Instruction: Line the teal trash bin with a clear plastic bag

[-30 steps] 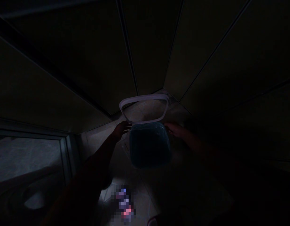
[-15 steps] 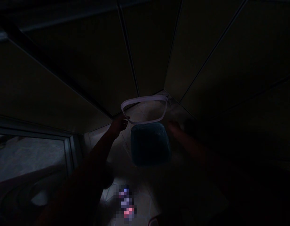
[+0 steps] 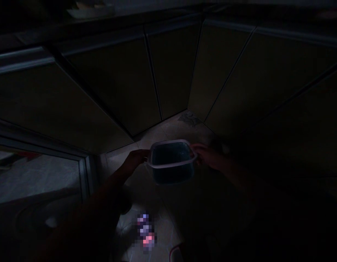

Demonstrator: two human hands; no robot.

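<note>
A pale, rounded-rectangular rim ring (image 3: pixel 171 166) with an open middle lies over the mouth of a teal plastic bin (image 3: pixel 172 176). Whether the ring is seated on the bin or just above it is hard to tell in the dark. My left hand (image 3: pixel 137 158) is closed on the ring's left side, its fingers partly in shadow. On the opposite side, my right hand (image 3: pixel 206 155) grips the ring's right edge. The inside of the bin is too dark to make out.
Dark cabinet doors (image 3: pixel 116 80) meet in a corner beyond the bin. Tiled floor (image 3: pixel 153 136) lies below, with a patterned patch (image 3: pixel 190 118) near the corner. A pixelated bright patch (image 3: pixel 146 231) shows nearer me. A framed opening (image 3: pixel 82 178) stands at left.
The rim ring has come down and nearer, from beyond the bin to over its mouth. My right hand, apart from the ring before, now holds it. The view has tilted up.
</note>
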